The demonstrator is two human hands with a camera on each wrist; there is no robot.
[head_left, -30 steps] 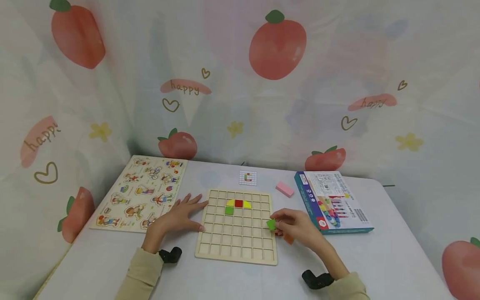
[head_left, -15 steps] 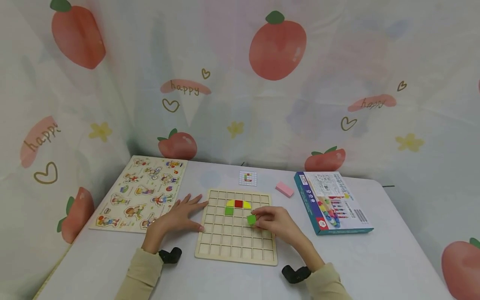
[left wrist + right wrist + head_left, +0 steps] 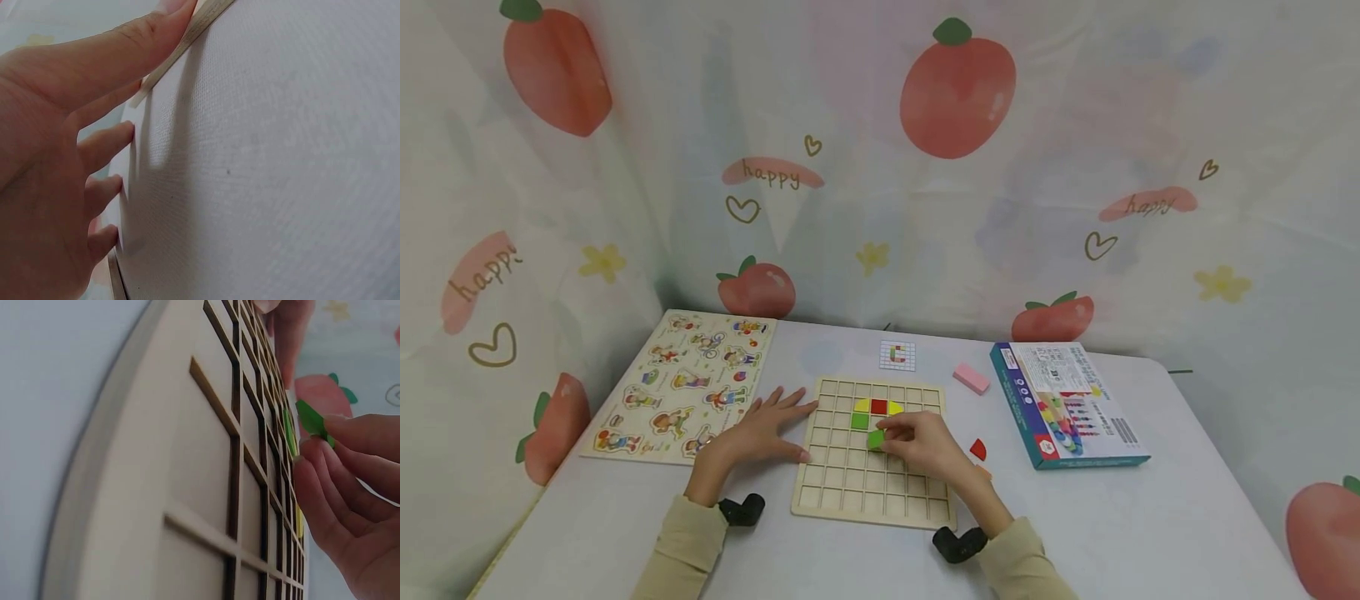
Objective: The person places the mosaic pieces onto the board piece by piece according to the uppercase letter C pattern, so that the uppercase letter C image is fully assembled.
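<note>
A wooden grid board lies on the table. In its upper cells sit a red square tile, a yellow piece on each side of it, and a green square tile below the left one. My right hand pinches another green tile between thumb and fingers, just over the board. The right wrist view shows this held green tile tilted above the grid. With fingers spread, my left hand rests at the board's left edge; in the left wrist view its thumb touches the wooden edge.
Right of the board lie a red quarter-round piece and an orange piece, partly covered by the right forearm. Behind are a pattern card and a pink block. A picture puzzle board lies left, a box right.
My right hand has carried the green tile leftward from the board's right edge to over its middle, uncovering the red piece. My left hand has stayed in place.
</note>
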